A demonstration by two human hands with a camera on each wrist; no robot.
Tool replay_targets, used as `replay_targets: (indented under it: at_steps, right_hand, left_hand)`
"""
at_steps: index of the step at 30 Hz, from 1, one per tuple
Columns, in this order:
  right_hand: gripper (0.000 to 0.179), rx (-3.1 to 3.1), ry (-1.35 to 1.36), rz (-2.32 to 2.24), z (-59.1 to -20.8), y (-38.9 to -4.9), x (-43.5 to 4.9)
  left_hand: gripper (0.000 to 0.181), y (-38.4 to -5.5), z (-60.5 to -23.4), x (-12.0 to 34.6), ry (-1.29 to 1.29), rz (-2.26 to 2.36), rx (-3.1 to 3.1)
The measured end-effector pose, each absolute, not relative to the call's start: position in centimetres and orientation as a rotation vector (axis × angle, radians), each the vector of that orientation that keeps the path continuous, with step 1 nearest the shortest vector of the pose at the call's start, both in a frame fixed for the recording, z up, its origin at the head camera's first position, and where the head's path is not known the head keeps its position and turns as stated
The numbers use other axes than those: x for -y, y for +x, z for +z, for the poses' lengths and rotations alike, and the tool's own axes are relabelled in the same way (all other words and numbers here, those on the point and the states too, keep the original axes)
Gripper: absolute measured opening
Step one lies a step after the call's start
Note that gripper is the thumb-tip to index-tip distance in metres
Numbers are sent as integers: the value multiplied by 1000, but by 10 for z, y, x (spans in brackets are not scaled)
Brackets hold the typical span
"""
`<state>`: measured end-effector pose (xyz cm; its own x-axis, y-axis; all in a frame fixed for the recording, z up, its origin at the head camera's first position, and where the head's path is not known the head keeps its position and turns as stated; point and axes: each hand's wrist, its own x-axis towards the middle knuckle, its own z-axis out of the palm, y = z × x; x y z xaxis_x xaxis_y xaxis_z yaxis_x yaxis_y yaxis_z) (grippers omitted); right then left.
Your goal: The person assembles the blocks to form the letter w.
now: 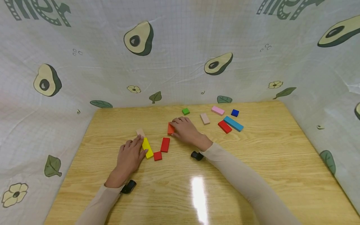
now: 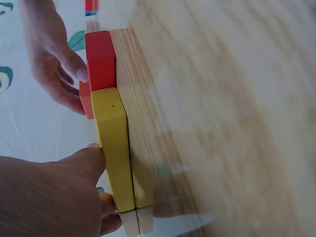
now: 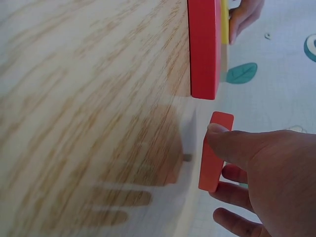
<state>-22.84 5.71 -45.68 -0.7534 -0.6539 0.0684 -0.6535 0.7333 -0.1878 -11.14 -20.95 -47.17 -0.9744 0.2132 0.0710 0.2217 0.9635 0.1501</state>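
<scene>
My right hand (image 1: 185, 129) pinches an orange-red block (image 3: 211, 165) between thumb and fingers; in the right wrist view it is held near the table surface. Over on the left, my left hand (image 1: 129, 156) lies along a yellow block (image 1: 147, 148). In the left wrist view its thumb (image 2: 94, 160) touches the yellow block's side, with the other fingertips by the end where a beige block (image 1: 140, 132) adjoins. A small red block (image 1: 158, 156) stands right at the yellow block's near end. Beyond it lies a longer red block (image 1: 165, 145), between the two hands.
Farther back on the wooden table (image 1: 281, 156) are a green block (image 1: 186, 111), a pale block (image 1: 205, 118), a pink block (image 1: 217, 110), a dark blue block (image 1: 235, 112), a light blue block (image 1: 233, 123) and another red block (image 1: 224, 127). An avocado-print cloth (image 1: 180, 78) surrounds the table.
</scene>
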Motion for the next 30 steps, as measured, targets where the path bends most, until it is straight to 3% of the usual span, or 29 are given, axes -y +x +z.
replay_targets:
  at_steps: [30]
  right_hand:
    - [52,-2902,-1072,-276,-458,-232,-51]
  left_hand:
    - [61,-112,-472,210,-334,-240,3072]
